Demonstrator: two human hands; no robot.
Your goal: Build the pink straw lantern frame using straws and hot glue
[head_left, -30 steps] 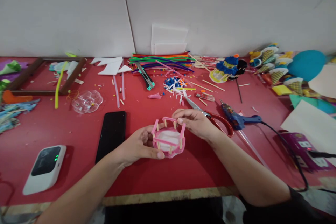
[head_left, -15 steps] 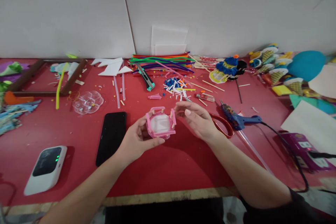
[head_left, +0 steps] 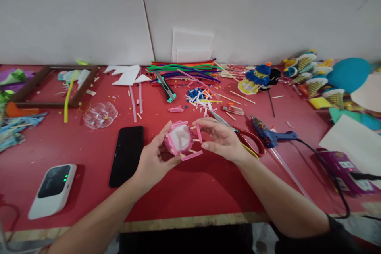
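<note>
A small pink craft piece (head_left: 180,139), a round base with a white middle ringed by pink straw rails on short wooden posts, is tipped on its side above the red table (head_left: 208,190). My left hand (head_left: 154,158) grips it from the left and underneath. My right hand (head_left: 222,139) touches its right rim with thumb and fingertips, fingers curled around a rail.
A black phone (head_left: 126,154) lies left of my hands, a white device (head_left: 52,190) further left. Red-handled scissors (head_left: 244,137) and a blue glue gun (head_left: 269,135) with its cable lie right. Cut straw bits (head_left: 198,97), pipe cleaners (head_left: 184,69), a utility knife (head_left: 165,87) and a clear palette (head_left: 99,115) sit behind.
The pink piece was lifted off the table and tilted onto its side, its opening now turned toward me. Both hands rose and shifted slightly left with it.
</note>
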